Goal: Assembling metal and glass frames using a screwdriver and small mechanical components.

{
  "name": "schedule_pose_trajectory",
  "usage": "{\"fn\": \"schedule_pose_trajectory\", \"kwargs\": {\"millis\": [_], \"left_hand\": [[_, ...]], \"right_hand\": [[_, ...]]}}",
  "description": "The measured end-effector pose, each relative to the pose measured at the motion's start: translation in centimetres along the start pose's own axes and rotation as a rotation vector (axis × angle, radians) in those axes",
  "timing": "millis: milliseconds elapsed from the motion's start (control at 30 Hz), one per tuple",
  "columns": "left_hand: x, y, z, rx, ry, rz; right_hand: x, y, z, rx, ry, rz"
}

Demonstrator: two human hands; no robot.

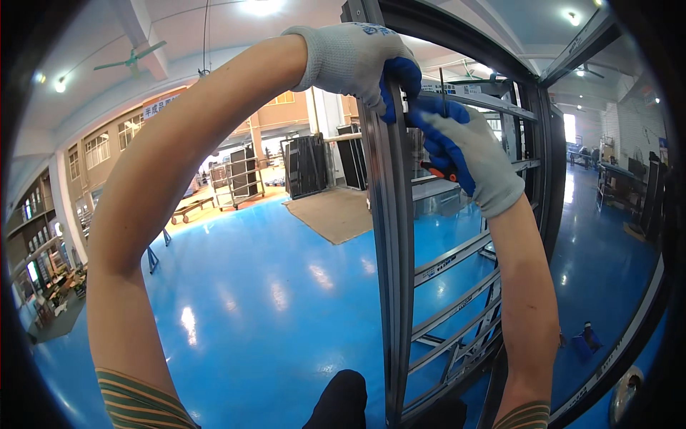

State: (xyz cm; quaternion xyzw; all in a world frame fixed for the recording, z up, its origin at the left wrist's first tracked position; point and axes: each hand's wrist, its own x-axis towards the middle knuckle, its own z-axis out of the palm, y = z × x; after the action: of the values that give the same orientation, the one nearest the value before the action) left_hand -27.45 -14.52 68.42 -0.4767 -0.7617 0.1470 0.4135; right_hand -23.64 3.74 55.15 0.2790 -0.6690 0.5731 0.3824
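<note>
Both my hands wear grey-white knit gloves with blue coated fingers, raised at the upper end of a dark window or door frame upright (pixel 393 236). My left hand (pixel 368 68) reaches over from the left, its fingers curled around the upright's edge. Close beside it, on the upright's right side, is my right hand (pixel 457 146). It is closed on a screwdriver (pixel 441 172) whose black and orange handle sticks out below the fingers, with a thin dark shaft pointing up. A small pale fitting (pixel 404 101) shows between the two hands; the fingertips partly hide it.
More dark frame members (pixel 547 164) rise at the right. Behind the upright stands a metal rack with several rungs (pixel 454 254). Dark panels (pixel 306 164) stand at the back by a brown mat (pixel 332 214). A wheeled trolley (pixel 236 179) is farther left. The floor (pixel 257 322) is glossy blue.
</note>
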Motion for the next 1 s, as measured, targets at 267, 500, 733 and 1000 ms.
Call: {"fn": "schedule_pose_trajectory", "kwargs": {"millis": [267, 500, 733, 1000], "left_hand": [[-0.6, -0.4, -0.4, 0.032, 0.054, 0.103], [2.8, -1.2, -0.3, -0.245, -0.167, 0.132], [3.5, -0.9, -0.7, -0.368, -0.327, 0.089], [3.9, -2.8, 1.2, -0.465, -0.268, 0.081]], "right_hand": [[-13.8, 1.4, 1.0, 0.387, 0.106, 0.122], [-40.7, 7.4, 9.3, 1.103, -0.102, 1.239], [-59.1, 10.3, 9.9, 0.908, -0.126, 1.304], [-51.6, 2.6, 7.1, 0.421, -0.287, 1.049]]}}
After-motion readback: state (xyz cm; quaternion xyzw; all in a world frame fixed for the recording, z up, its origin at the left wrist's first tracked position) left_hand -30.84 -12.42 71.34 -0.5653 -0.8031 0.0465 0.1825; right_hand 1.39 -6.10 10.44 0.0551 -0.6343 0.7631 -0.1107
